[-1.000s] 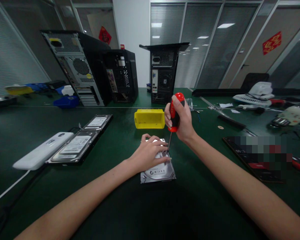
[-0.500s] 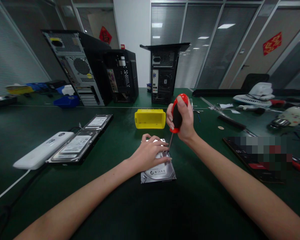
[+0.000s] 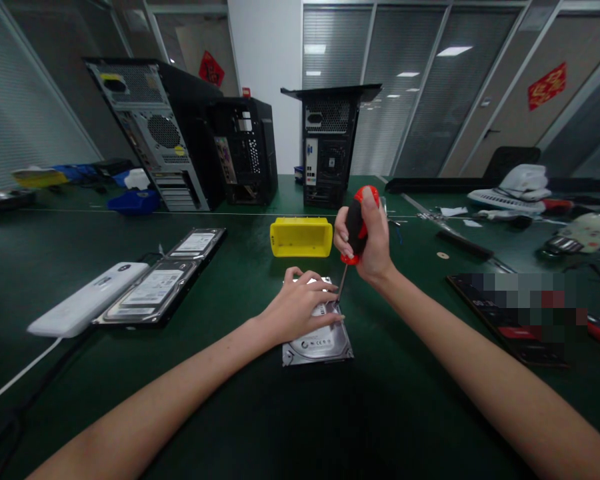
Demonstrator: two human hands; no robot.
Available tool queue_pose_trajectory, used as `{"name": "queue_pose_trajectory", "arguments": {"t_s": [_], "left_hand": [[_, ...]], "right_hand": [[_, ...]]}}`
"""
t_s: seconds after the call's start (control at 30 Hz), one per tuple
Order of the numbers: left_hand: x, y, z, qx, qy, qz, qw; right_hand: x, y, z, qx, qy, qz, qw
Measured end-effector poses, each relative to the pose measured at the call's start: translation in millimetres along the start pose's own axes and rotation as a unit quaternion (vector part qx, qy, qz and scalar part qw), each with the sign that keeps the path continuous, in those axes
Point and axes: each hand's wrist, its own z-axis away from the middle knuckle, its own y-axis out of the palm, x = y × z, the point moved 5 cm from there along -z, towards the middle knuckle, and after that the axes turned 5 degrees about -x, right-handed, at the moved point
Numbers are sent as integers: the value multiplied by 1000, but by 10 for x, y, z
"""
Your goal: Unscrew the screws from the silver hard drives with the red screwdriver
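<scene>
A silver hard drive lies on the green table in front of me. My left hand rests across its upper part with the fingers spread, hiding much of the label. Wrapped round the handle of a red and black screwdriver is my right hand. The screwdriver leans slightly, its tip down at the drive's right edge, beside my left fingertips. Just beyond the drive stands a yellow bin.
Two hard drives and a white device lie at the left. Computer cases stand at the back. On the right are a dark flat box, a black bar and a white object.
The grip of my right hand on the screwdriver handle has turned slightly, and the tip stays at the same spot. My left hand has not visibly moved.
</scene>
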Motion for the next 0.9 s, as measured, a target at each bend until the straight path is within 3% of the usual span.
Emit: {"name": "queue_pose_trajectory", "arguments": {"t_s": [0.1, 0.33, 0.63, 0.9], "left_hand": [[3, 2, 3, -1, 1, 4, 1000], [7, -2, -2, -3, 1, 4, 1000], [4, 9, 1, -11, 8, 4, 1000], [10, 15, 2, -16, 10, 1, 1000]], "right_hand": [[46, -25, -5, -27, -59, -27, 998], [57, 24, -1, 6, -43, -26, 999], [35, 16, -4, -17, -48, -14, 999], [59, 53, -3, 26, -41, -40, 998]]}}
